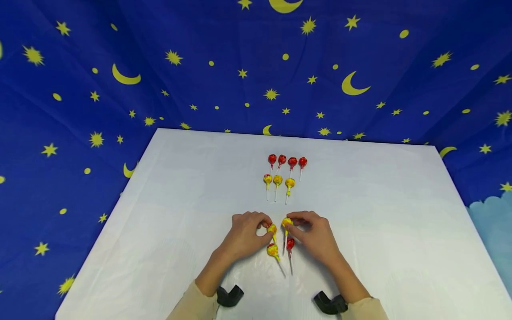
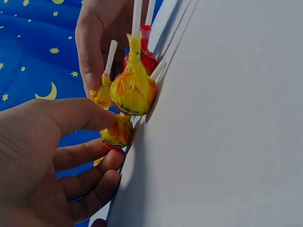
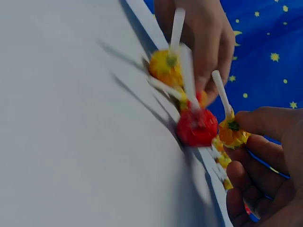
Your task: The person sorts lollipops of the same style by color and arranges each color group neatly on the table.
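My left hand (image 1: 246,235) pinches the head of a yellow-wrapped lollipop (image 2: 117,133) between thumb and fingertips. Just across from it, my right hand (image 1: 316,233) pinches another yellow lollipop (image 3: 233,134) by its head, its white stick pointing toward me in the head view. Nearer to me, between the two hands, a third yellow lollipop (image 1: 273,250) lies on the white table with its stick slanting right. Beside that one lies a red lollipop (image 1: 290,243), close under the right hand's lollipop.
Farther back on the white table (image 1: 180,178) are a row of several red lollipops (image 1: 292,162) and, in front of it, a row of three yellow lollipops (image 1: 278,179). A blue star-and-moon cloth (image 1: 224,89) hangs behind and beside the table. Black curved pieces (image 1: 230,296) sit at both wrists.
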Demonstrator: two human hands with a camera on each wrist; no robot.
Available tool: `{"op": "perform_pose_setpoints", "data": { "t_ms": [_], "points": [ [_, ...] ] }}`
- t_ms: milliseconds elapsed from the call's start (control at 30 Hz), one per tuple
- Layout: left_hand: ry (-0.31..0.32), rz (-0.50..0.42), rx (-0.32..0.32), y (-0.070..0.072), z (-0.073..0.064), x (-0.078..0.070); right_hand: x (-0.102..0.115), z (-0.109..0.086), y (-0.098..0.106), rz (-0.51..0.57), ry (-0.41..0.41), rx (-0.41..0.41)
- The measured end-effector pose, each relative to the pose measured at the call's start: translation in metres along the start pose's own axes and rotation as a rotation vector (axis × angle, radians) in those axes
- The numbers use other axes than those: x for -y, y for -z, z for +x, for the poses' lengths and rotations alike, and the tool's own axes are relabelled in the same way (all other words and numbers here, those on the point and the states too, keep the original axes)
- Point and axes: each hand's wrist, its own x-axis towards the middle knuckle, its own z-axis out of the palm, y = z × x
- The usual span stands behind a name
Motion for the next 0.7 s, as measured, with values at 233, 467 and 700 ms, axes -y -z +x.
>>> {"op": "perform_pose_setpoints", "data": {
  "t_ms": [233, 467, 700],
  "points": [
    [-0.018, 0.026, -0.025, 0.0, -0.002, 0.0, -0.005, 0.014, 0.012, -0.074, 0.041, 0.004],
    [-0.02, 0.027, -0.016, -0.002, -0.001, 0.003, -0.01, 0.032, 0.024, -0.133, 0.013, -0.001],
    [-0.004, 0.009, -0.007, -0.002, 0.0, 0.001, -0.017, 0.055, 0.03, -0.179, -0.011, -0.012]
  ]
}}
